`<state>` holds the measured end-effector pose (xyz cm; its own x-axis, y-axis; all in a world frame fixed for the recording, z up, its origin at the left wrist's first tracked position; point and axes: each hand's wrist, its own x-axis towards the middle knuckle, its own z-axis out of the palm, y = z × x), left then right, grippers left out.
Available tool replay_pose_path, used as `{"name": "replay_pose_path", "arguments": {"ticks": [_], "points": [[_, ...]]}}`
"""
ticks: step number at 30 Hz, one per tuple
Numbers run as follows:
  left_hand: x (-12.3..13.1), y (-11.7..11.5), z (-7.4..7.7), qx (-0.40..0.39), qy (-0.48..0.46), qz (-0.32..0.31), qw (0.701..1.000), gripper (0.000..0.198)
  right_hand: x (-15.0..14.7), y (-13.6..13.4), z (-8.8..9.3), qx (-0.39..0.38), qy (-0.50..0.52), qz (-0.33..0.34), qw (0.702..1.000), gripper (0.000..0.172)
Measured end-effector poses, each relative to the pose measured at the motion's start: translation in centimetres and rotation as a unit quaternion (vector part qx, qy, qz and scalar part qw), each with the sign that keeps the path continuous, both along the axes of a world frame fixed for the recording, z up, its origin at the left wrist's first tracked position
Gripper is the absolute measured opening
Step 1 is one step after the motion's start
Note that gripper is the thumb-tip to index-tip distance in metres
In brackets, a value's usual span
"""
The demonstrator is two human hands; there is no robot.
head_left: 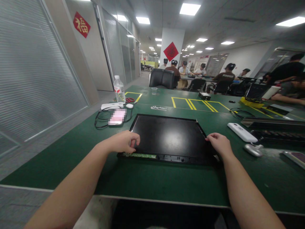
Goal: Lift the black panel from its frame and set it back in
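Hands (124, 142) (219, 144) flank panel (164, 133): left curled, grip unclear, right pinching edge; table (164, 183) showing nearside.

Pretty even, cool-white office light, coming from the rectangular ceiling lights (190, 9), which are basically blown out, and there's a big soft glare blob mid-surface on the black panel (157, 132). Desk (166, 183) is kinda dim and goes nearly black underneath. Wide lens makes the blinds (33, 63) lean hard at the left edge, the people (222, 76) way back look mushy, and the phone's (117, 117) pixelated.
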<state>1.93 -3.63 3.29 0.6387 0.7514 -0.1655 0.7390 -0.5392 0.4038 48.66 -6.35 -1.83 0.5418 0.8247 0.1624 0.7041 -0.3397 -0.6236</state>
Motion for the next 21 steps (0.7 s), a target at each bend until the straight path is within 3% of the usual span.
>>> {"name": "replay_pose_path", "arguments": {"ticks": [2, 5, 8, 11, 21], "points": [[-0.1, 0.3, -0.1, -0.007, -0.039, 0.033, 0.999, 0.015, 0.1, 0.0, -0.1, 0.000, 0.003, 0.001, 1.000, 0.019], [-0.4, 0.9, -0.5, 0.053, -0.088, 0.123, 0.987, 0.023, 0.3, 0.1, -0.3, 0.015, 0.005, 0.004, 1.000, 0.018], [-1.1, 1.8, -1.0, 0.113, -0.082, 0.202, 0.969, 0.027, 0.4, 0.1, -0.5, 0.026, 0.007, 0.005, 1.000, 0.018], [-1.8, 2.5, -1.6, 0.116, -0.046, 0.252, 0.959, 0.027, 0.3, 0.1, -0.4, 0.019, 0.008, -0.001, 1.000, 0.019], [-2.4, 3.7, -3.1, 0.113, 0.029, 0.291, 0.950, 0.035, 0.1, 0.1, -0.1, 0.005, 0.006, -0.001, 1.000, 0.018]]}}
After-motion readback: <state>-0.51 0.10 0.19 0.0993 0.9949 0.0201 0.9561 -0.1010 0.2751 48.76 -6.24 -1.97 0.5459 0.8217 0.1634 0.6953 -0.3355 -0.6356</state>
